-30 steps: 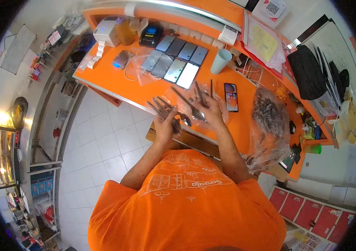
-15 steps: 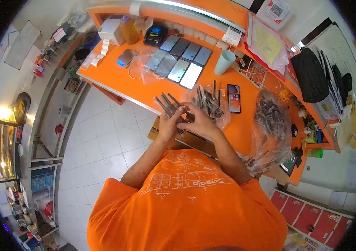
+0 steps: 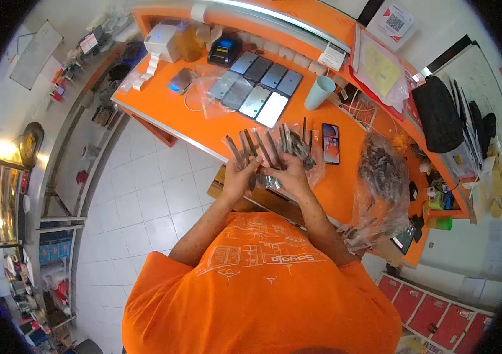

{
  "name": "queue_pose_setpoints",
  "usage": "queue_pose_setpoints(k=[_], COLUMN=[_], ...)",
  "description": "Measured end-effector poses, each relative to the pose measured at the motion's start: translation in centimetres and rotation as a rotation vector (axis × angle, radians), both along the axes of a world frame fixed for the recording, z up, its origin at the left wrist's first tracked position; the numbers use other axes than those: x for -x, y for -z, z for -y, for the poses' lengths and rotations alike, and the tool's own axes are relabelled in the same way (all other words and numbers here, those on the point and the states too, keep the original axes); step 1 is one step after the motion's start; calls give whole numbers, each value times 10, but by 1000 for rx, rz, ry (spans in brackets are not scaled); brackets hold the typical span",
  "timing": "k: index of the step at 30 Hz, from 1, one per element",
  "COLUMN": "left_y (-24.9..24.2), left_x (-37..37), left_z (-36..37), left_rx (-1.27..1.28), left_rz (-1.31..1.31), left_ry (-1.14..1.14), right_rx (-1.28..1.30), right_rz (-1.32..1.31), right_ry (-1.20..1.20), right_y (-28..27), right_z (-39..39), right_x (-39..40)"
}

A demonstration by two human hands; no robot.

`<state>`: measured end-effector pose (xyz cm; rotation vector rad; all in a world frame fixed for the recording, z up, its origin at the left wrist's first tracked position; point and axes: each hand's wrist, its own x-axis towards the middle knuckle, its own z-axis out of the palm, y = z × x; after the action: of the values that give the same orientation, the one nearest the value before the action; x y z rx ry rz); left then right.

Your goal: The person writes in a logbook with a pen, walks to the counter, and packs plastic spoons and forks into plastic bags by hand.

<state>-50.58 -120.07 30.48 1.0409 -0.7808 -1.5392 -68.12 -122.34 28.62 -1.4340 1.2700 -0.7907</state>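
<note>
Head view: versus half a second ago, more dark handles are now seen fanned between the hands. Dark-handled utensils (image 3: 236, 154) are clamped in the fingers of the left hand (image 3: 239, 179); adjoining handles (image 3: 270, 147) look gripped by the right hand (image 3: 289, 175). The batch is thus shared, held up at the edge of the orange counter (image 3: 342, 183). A plastic-wrapped bundle (image 3: 301, 141) is seen just beyond the right hand, beside a phone (image 3: 331, 143).

Shirt (image 3: 257, 312): bright orange, loose
Sleeves (image 3: 159, 274): short, same orange
Chest print (image 3: 252, 248): thin white line drawing, building-like shapes
Lettering (image 3: 291, 258): white, rounded, small
Hands (image 3: 239, 182): bare, like the forearms (image 3: 203, 230)
</note>
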Motion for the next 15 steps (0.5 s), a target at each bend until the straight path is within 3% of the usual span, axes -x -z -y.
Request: queue_pose_setpoints(k=[1, 4, 7, 8, 11, 15], left_y=[5, 6, 5, 5, 11, 5], left_x=[-4, 2, 7, 7, 1, 0], left_z=[1, 0, 1, 2, 4, 3], left_rx=[12, 32, 36, 37, 29, -70], left_rz=[58, 50, -24, -45, -40, -129], left_ry=[16, -17, -77, -91, -30, 30], right_rx=[29, -170, -232, -70, 122, 530], right_rz=[2, 389, 286, 267, -282, -277], right_ry=[9, 202, 209, 254, 256, 431], right_y=[2, -1, -11, 12, -1, -29], right_z=[-1, 4, 18, 26, 40, 21], right_x=[0, 3, 19, 27, 45, 14])
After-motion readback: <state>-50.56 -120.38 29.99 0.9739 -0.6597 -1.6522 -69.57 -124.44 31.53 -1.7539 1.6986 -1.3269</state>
